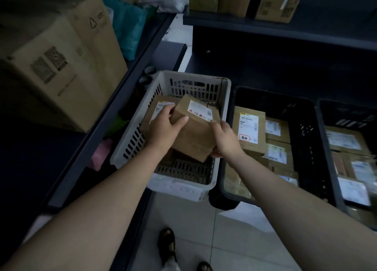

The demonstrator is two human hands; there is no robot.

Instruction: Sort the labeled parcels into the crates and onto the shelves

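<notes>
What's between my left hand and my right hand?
A brown labeled parcel, held by the left hand and right hand over the white crate, seen in the head view.

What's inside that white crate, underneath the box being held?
Inside the white crate lies a flat labeled parcel at the far side, with bare slotted floor nearer. The left hand and right hand hold the box over the middle, hiding whatever sits beneath.

One head-worn view, tilted forward and steeply down, sits close over the left hand point(163, 128) and right hand point(226, 140) at the white crate point(130, 140), shelf point(265, 28) above, floor point(204, 219) below.
</notes>
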